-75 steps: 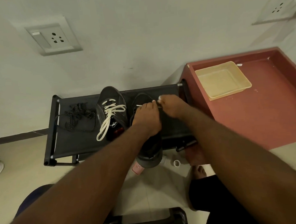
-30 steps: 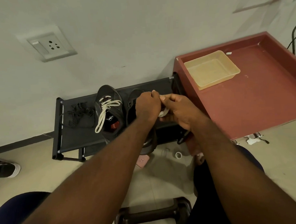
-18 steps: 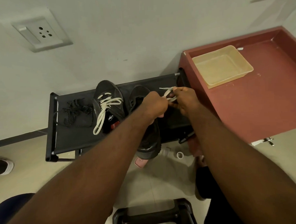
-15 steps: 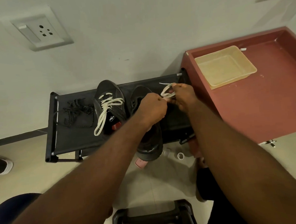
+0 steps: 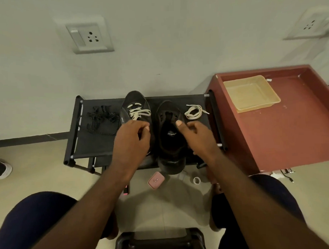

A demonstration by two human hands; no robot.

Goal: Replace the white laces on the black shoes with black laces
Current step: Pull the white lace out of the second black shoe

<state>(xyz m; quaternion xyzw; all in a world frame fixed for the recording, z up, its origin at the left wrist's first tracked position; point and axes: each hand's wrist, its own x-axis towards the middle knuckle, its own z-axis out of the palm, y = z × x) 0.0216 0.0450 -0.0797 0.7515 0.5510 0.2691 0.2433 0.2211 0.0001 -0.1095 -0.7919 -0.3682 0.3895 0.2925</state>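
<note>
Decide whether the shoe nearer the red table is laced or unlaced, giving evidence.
Unlaced. The shoe shows no lace across its opening; a loose white lace lies coiled beside it on the rack.
</note>
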